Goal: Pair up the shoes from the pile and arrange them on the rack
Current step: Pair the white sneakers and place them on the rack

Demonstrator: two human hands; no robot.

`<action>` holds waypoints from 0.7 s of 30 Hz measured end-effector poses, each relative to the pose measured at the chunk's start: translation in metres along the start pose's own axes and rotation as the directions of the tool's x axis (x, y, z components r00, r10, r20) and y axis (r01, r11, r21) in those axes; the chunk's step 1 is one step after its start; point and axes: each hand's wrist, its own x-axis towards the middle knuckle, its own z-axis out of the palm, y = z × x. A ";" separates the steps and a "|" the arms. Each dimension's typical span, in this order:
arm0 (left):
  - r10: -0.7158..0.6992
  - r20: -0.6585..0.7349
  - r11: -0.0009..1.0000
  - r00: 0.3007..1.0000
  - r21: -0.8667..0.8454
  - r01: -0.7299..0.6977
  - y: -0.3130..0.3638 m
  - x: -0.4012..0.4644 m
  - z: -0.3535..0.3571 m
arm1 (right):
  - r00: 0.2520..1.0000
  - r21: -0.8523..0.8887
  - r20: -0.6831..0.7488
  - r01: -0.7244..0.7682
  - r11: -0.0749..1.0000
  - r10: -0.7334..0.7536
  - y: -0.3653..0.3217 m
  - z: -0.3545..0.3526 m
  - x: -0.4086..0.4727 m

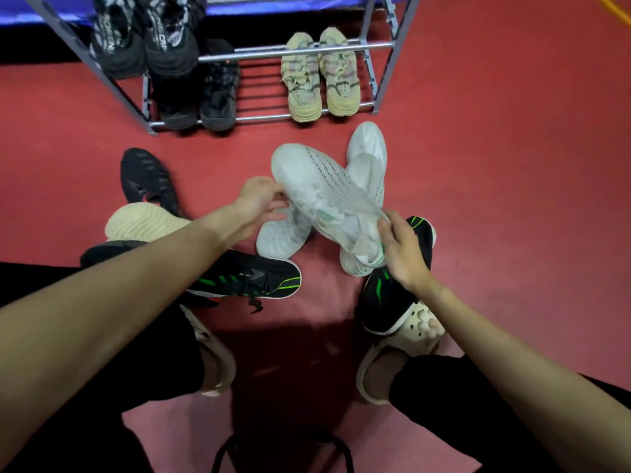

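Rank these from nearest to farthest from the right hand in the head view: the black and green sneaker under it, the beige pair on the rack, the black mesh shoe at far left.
From the right hand:
1. Black and green sneaker, directly beneath it.
2. Beige pair, ahead on the rack's bottom shelf.
3. Black mesh shoe, far left on the floor.
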 end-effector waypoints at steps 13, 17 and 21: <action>-0.222 0.136 0.827 0.966 0.551 0.112 -0.105 0.030 0.117 | 0.848 0.180 -0.416 -0.278 0.944 0.329 0.052 -0.030 0.025; -0.219 0.031 0.814 0.975 0.557 0.165 -0.119 0.038 0.136 | 0.840 0.190 -0.411 -0.301 0.935 0.354 0.060 -0.030 0.031; -0.190 -0.072 0.862 0.979 0.465 0.202 -0.124 0.044 0.139 | 0.825 0.246 -0.403 -0.320 0.915 0.397 0.060 -0.023 0.032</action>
